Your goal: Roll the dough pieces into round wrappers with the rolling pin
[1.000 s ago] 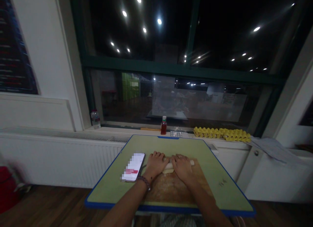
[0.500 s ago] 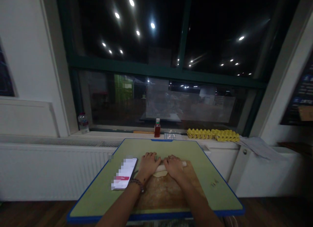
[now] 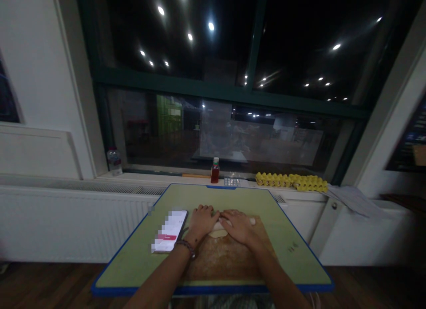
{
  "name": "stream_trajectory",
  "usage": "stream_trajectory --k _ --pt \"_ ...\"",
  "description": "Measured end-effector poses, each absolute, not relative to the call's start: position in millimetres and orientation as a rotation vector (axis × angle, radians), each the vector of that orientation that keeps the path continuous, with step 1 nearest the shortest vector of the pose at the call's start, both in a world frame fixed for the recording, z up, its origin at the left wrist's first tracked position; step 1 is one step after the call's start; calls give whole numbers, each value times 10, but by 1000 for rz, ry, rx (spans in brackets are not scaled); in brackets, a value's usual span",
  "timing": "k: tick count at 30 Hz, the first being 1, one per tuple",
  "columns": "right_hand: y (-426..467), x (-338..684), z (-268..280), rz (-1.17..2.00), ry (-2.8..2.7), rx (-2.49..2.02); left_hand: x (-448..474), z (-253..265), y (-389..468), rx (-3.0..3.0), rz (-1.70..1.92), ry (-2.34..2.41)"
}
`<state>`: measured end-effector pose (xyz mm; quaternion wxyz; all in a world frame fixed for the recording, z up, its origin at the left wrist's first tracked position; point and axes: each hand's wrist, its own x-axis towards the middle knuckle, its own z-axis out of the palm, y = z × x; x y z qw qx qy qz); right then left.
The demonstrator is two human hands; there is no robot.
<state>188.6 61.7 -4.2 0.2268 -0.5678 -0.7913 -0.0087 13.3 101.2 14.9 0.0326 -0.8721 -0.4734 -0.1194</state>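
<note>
1. A wide window with a dark green frame [image 3: 222,89] is stretching across the space beyond the wooden board, with bright lights showing in its panes.
2. A pale green table with a blue rim [image 3: 129,267] is lying beneath the board and extending past it on every side.
3. The brown, flat wooden board [image 3: 226,260] is resting on the table, in front of the person.
4. A bumpy yellow egg tray [image 3: 291,181] is sitting beyond the board and off to its right.
5. A slim phone with a bright, partly blurred-out screen [image 3: 171,231] is lying to the left of the board, near it.
6. The bare left hand [image 3: 203,222] and bare right hand [image 3: 238,226] are resting palms down at the far part of the board, close together, both pressing on one thing; whether the fingers are curling round it, I cannot tell.
7. That thing, a pale, smooth, cylindrical rolling pin [image 3: 253,221], is lying crosswise over the board's far part, beneath both hands, its right end poking out past the right hand.
8. A clear bottle of red liquid with a white cap [image 3: 215,171] is standing upright well beyond the board.
9. A thin, pale, round-edged dough sheet [image 3: 218,234] is lying on the board, showing between the hands on the pin's near side; its far part is hidden.
10. A dark beaded bracelet [image 3: 185,247] is circling the left wrist, by the board's left edge.
</note>
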Motion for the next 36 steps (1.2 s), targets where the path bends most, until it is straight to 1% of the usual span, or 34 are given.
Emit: stream_trajectory --k 4,9,16,19,22,27,34,36 --pt "478 1873 -7 -69 -2154 -1466 133 154 933 -2630 -317 -1487" --pt "398 1894 57 -64 -2163 -1406 133 154 974 -2643 -386 -1650" --pt "276 1957 217 -221 -2199 -1597 145 93 1112 -2569 -616 -1885" --pt "192 1939 342 -241 -2210 -1642 138 126 1106 -2572 -714 -1815" --pt "147 1907 433 -207 -2230 -1684 110 210 1076 -2560 -872 -1615" --pt "211 1913 379 -179 -2074 -1850 -7 299 1029 -2512 -1136 -1416" --pt "325 1976 204 -241 -1879 -1936 -230 69 993 -2751 -1009 -1173" --pt "343 1985 182 -233 -1851 -1941 -259 8 967 -2885 -876 -1121"
